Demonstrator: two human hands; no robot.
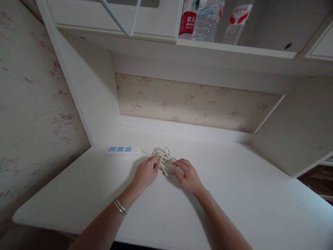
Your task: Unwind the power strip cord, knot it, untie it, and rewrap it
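Note:
A white power strip [122, 149] with several blue socket faces lies toward the back left of the white desk. Its pale cord [165, 155] runs out to the right into a tangled, loosely looped bundle on the desktop. At the bundle's left side, my left hand [146, 172] has its fingers closed on the cord; the exact grip is partly hidden. On the other side is my right hand [187, 175], thumb and fingers apart, fingertips at the edge of the loops. The cord's plug cannot be made out.
A shelf [234, 49] overhangs the desk [229, 208] and holds several plastic bottles [205, 21]. A pale blue bent bar [117, 21] hangs at the top left. Side panels [91, 86] close in the desk, with floral wallpaper [166, 104] behind.

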